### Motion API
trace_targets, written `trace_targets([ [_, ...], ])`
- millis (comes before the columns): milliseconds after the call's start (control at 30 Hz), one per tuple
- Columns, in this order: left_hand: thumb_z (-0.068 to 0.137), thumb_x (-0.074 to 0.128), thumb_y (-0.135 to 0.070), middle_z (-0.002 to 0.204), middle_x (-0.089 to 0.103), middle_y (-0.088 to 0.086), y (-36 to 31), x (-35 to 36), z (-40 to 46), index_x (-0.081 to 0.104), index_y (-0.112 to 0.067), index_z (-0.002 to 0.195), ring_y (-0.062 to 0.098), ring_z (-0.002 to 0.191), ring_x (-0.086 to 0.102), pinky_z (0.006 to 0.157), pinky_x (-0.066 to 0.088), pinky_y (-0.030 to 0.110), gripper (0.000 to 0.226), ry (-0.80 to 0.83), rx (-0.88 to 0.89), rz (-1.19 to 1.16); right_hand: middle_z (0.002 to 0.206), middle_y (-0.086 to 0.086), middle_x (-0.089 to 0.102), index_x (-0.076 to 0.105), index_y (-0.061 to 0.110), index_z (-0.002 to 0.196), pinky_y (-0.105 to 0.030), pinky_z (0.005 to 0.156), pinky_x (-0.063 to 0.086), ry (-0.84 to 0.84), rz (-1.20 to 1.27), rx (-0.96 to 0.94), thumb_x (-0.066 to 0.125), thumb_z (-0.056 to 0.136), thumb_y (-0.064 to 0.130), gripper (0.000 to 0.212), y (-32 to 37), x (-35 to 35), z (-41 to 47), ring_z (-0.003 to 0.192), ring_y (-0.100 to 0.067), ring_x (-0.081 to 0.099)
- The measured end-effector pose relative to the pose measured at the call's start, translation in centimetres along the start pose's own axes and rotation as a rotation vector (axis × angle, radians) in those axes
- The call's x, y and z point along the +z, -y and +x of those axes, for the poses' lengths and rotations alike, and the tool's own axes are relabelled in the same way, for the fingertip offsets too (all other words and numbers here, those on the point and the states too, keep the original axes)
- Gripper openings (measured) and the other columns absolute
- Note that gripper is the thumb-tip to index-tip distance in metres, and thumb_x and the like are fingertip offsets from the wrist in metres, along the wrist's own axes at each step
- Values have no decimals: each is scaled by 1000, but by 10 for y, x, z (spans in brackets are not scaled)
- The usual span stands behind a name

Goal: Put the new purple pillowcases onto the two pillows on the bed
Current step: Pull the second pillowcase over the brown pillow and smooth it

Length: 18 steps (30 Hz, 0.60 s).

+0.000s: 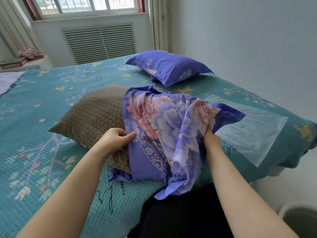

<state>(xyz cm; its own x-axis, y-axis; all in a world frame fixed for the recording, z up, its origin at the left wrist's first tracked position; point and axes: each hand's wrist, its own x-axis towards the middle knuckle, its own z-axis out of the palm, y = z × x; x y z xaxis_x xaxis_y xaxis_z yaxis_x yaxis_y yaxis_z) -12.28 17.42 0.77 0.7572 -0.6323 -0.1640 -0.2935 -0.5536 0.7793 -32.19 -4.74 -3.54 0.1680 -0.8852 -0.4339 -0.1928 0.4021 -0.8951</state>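
left hand (115, 138): pinching the open edge of the purple pillowcase (169, 133) between thumb and curled fingers, right at the seam where fabric meets the bare pillow

right hand (211, 136): fingers buried in the bunched cloth on the pillowcase's 3 o'clock side, gripping a fold; fingertips are hidden so can't see exactly how they lie

purple pillowcase: big pink and lilac flowers, crumpled, pulled over roughly the right half of the brown pillow (96, 117), loose corners spilling toward 6 o'clock onto the bedspread

brown pillow: honeycomb pattern, lying flat mid-bed, uncovered end pointing to about 9 o'clock

second pillow (169, 67): already in its purple case, sitting at roughly 1 o'clock from the one being worked on, near the wall, well apart from both hands

clear plastic bag (248, 127): flat on the bed at 3 o'clock, just beside the pillowcase's right corner

bed (42, 117): teal waffle-weave spread with little flower prints

beyond the bed: slatted radiator cover (100, 43) under the window at 12 o'clock
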Motion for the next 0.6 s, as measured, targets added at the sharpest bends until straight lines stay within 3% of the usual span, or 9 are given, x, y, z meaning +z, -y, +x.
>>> trace_targets([
  [67, 85, 65, -40, 69, 65, 8, 7, 8, -12, 63, -4, 75, 18, 65, 60, 69, 55, 34, 38, 35, -22, -36, 144, -15, 41, 29, 1, 144, -41, 104, 40, 88, 21, 58, 33, 82, 76, 97, -25, -2, -12, 127, -33, 47],
  [133, 87, 63, -38, 71, 66, 8, 13, 16, -23, 65, 0, 81, 17, 67, 62, 73, 55, 35, 38, 70, -35, -70, 135, -15, 51, 44, 2, 137, -43, 100, 45, 119, 55, 71, 35, 78, 79, 97, -49, -2, -25, 119, -32, 54],
  [267, 87, 65, -33, 58, 61, -2, 29, 28, -42, 62, -6, 73, 11, 56, 56, 65, 49, 31, 31, 146, -14, -144, 119, -18, 59, 55, -1, 123, -38, 91, 47, 105, 234, 133, 35, 98, 49, 59, -76, -2, -50, 108, -32, 59],
  [367, 88, 66, -29, 66, 62, 2, 40, 32, -49, 62, -4, 76, 16, 64, 54, 64, 45, 30, 28, 132, 58, -244, 128, -17, 55, 59, 2, 104, -38, 92, 44, 159, 478, 260, 34, 103, 30, 37, -93, -3, -63, 102, -26, 55],
  [433, 91, 61, -25, 71, 63, 5, 43, 35, -52, 61, -4, 79, 17, 64, 56, 60, 47, 28, 25, 88, 84, -312, 122, -16, 60, 58, 6, 107, -38, 88, 48, 255, 485, 250, 39, 100, 19, 24, -104, -3, -66, 95, -26, 58],
  [533, 95, 54, -22, 69, 57, 4, 44, 44, -55, 56, -11, 76, 14, 58, 52, 53, 46, 27, 22, -2, 114, -367, 97, -11, 63, 56, 4, 116, -37, 80, 51, 309, 377, 169, 47, 96, 11, 23, -108, -1, -74, 81, -25, 61],
  [600, 98, 49, -19, 68, 53, 1, 45, 48, -56, 52, -12, 77, 12, 58, 49, 54, 46, 23, 23, -41, 116, -389, 89, -13, 63, 57, -1, 114, -37, 76, 52, 236, 395, 107, 55, 93, 13, 26, -105, 1, -76, 76, -26, 61],
])
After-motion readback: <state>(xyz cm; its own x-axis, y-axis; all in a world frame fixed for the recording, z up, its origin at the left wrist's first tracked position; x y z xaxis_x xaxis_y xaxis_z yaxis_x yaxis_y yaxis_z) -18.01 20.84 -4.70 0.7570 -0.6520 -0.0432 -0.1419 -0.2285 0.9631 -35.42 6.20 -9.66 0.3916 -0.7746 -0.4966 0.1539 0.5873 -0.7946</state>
